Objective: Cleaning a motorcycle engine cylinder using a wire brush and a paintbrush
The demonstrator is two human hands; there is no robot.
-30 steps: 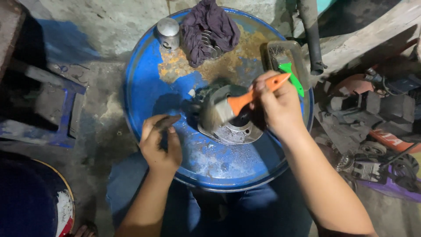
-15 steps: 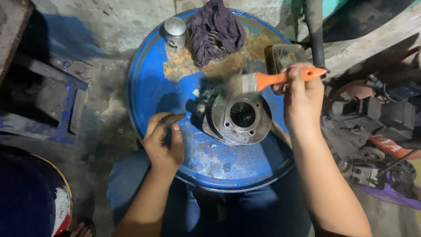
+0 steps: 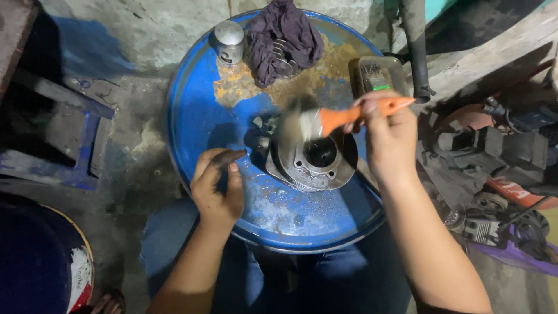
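Dim overhead light (brush motion-blurred)

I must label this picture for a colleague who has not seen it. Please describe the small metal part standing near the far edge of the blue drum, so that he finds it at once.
Start at the round blue drum top. At its far left edge, beside the dark purple rag, stands a small silvery piston. It is upright, shiny and cylindrical, unlike the wide grey engine cylinder lying near the drum's middle.

Drum lid (image 3: 203, 125): blue painted metal, glossy in spots, w/ rough rust patches & scuffed bare areas. Cylinder (image 3: 314, 160) is dull grey cast metal, gritty; brush (image 3: 343, 116) has a smooth orange plastic handle & pale bristles. Rag (image 3: 285, 38) = dark crumpled cloth, piston (image 3: 228, 40) shiny smooth metal.
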